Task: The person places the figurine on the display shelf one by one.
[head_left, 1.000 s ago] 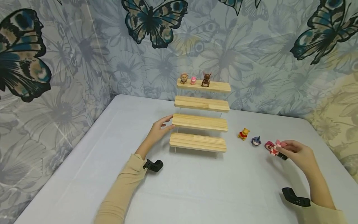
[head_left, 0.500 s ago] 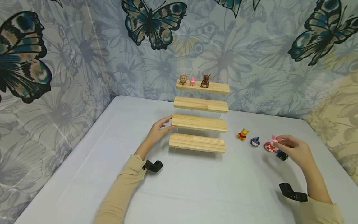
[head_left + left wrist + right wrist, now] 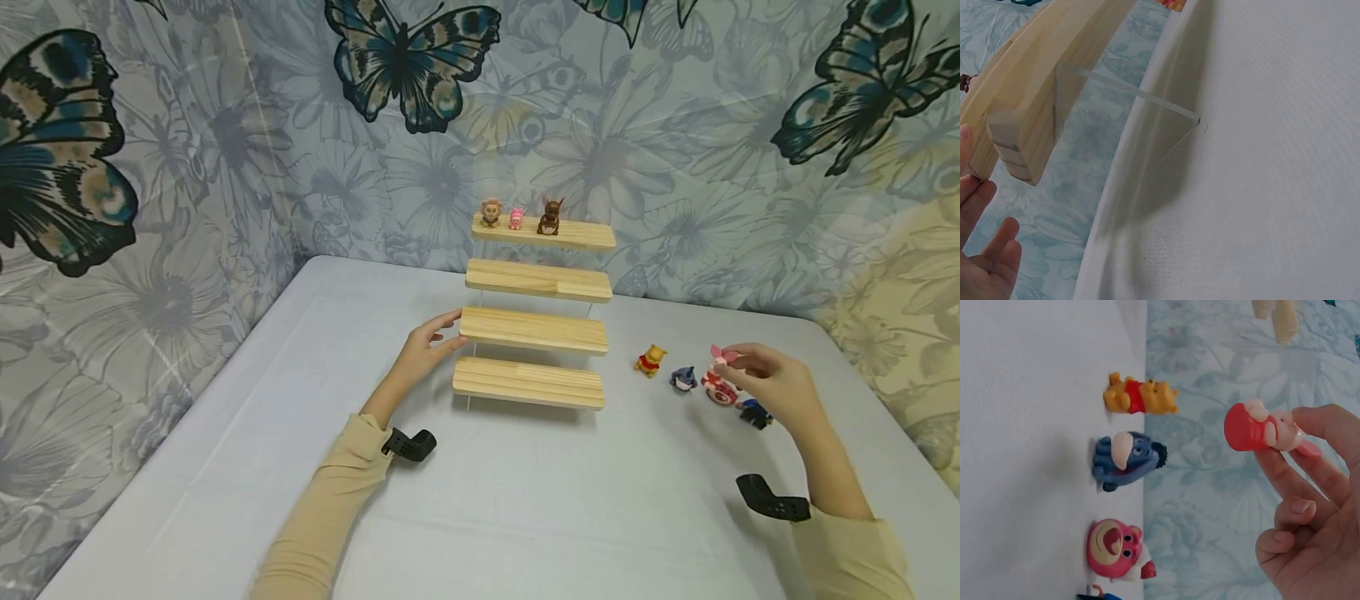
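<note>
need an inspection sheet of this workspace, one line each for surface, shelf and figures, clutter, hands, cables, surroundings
Surface: white table, fine weave visible in the left wrist view
Shelf and figures: wooden shelf stand with four boards; tan figure, small pink figure and brown figure on the top one; yellow bear, blue donkey, pink bear and dark blue figure on the table, right of the stand
Clutter: nothing seen
Hands: left hand grips the left end of the second board from the bottom; right hand pinches a pink-and-red figure, clear of the table; a black wrist device on each arm
Cables: nothing seen
Surroundings: wall covering printed with butterflies and flowers
</note>
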`<state>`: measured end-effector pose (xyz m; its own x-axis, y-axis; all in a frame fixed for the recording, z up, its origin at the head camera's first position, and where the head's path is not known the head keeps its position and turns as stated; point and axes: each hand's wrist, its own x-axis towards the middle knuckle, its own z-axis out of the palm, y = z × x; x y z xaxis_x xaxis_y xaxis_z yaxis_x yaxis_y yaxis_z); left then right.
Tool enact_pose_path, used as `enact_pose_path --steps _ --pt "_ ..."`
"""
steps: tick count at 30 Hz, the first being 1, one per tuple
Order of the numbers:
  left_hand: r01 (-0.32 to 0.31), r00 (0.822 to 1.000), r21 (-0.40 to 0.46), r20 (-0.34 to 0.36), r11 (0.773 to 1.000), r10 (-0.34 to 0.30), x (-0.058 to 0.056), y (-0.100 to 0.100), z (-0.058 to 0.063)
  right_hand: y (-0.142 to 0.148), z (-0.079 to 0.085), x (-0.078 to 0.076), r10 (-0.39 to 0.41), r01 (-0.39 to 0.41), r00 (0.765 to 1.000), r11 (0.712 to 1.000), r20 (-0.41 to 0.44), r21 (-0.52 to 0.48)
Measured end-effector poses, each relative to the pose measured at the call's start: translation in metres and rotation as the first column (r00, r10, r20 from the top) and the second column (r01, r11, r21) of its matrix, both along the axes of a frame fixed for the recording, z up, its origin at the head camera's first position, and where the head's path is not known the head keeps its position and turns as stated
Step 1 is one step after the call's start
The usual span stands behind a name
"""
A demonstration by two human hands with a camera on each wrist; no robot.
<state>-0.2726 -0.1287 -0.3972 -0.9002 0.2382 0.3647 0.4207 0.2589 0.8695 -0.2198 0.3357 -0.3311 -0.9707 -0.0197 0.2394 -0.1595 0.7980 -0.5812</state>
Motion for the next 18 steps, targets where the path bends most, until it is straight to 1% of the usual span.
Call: enact_pose_path --steps 2,3,7,8,9,12,13,15,17,18 --pt "0.000 1.000 0.000 -0.007 1.000 0.000 0.000 0.000 0.000 0.002 -0.006 -0.009 -0.013 0.013 1.000 1.000 -0.002 -0.027" --pt "0.000 1.000 0.000 -0.010 1.000 0.000 0.000 0.000 0.000 0.002 -0.008 -0.012 -0.004 0.004 1.000 1.000 -0.005 -0.023" --pt "0.003 1.000 0.002 -0.016 1.000 -0.003 0.000 -0.001 -0.001 0.003 -0.013 -0.023 0.017 -0.017 1.000 1.000 -0.014 0.002" --pt "0.003 1.000 0.004 -0.013 1.000 -0.003 0.000 -0.001 -0.001 0.005 -0.014 -0.026 0.041 -0.041 0.999 0.999 -0.013 0.017" --pt "0.002 1.000 0.003 -0.013 1.000 -0.002 0.000 -0.002 -0.001 0.004 -0.015 -0.028 0.047 -0.046 0.999 0.998 -0.016 0.040" --pt "0.001 1.000 0.004 -0.009 1.000 -0.001 0.000 -0.002 -0.001 0.015 -0.029 -0.041 0.023 -0.023 1.000 0.998 -0.012 0.054" --pt "0.002 1.000 0.004 -0.007 1.000 -0.002 0.000 -0.002 -0.001 0.018 -0.032 -0.045 0.032 -0.032 0.999 0.999 -0.006 0.042" --pt "0.003 1.000 0.003 -0.007 1.000 -0.003 0.000 -0.002 0.000 0.021 -0.037 -0.049 0.008 -0.007 1.000 0.999 -0.014 0.048" --pt "0.008 1.000 0.006 -0.009 1.000 -0.008 0.001 -0.001 0.001 0.018 -0.032 -0.048 0.039 -0.038 0.999 0.998 -0.013 0.042" --pt "0.011 1.000 0.008 -0.010 1.000 -0.011 0.001 -0.001 0.001 0.015 -0.029 -0.047 0.041 -0.040 0.999 0.999 -0.016 0.021"
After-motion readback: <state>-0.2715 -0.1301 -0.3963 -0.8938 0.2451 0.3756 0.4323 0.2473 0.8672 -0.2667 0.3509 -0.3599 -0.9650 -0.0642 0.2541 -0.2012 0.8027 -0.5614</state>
